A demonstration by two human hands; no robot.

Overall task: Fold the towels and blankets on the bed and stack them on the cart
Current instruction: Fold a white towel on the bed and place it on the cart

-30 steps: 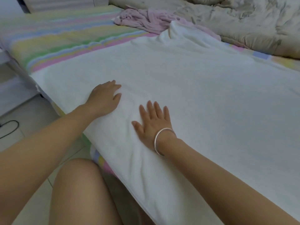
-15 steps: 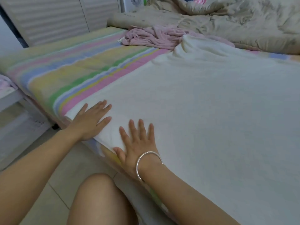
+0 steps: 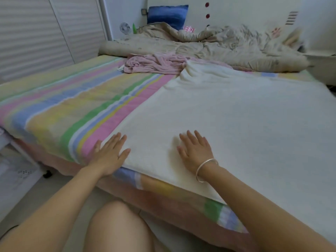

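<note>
White blanket spread flat across the near edge of the striped bed, left hand flat on its near-left corner, right hand pressing it, fingers straight, pink towel crumpled beyond

A white towel lies spread flat on the bed, a crumpled pink towel beyond its far corner.

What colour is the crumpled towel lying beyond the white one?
Pale pink: the crumpled towel lies just past the far end of the white towel, clearest in the head view.
</note>
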